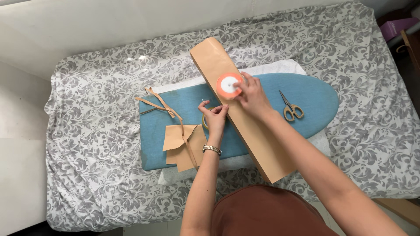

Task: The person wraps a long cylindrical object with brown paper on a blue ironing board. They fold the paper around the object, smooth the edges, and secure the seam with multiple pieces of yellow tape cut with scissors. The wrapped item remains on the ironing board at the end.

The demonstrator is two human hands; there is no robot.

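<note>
We press the orange ribbon spool (pixel 229 85) onto the long tan wrapped box (pixel 245 118) lying across the blue board (pixel 175 109) mid-bed, our right hand (pixel 253 98) fingers closed on the spool, our left hand (pixel 215 117) pinching a thin strand beside it.

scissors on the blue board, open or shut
Shut. The scissors lie flat on the blue board, blades together in one thin point, handles side by side, untouched to the right of the right hand.

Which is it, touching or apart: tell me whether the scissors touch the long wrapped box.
Apart. The head view shows the scissors lying on the blue board to the right of the long wrapped box, with a plain strip of bare board between them.
</note>
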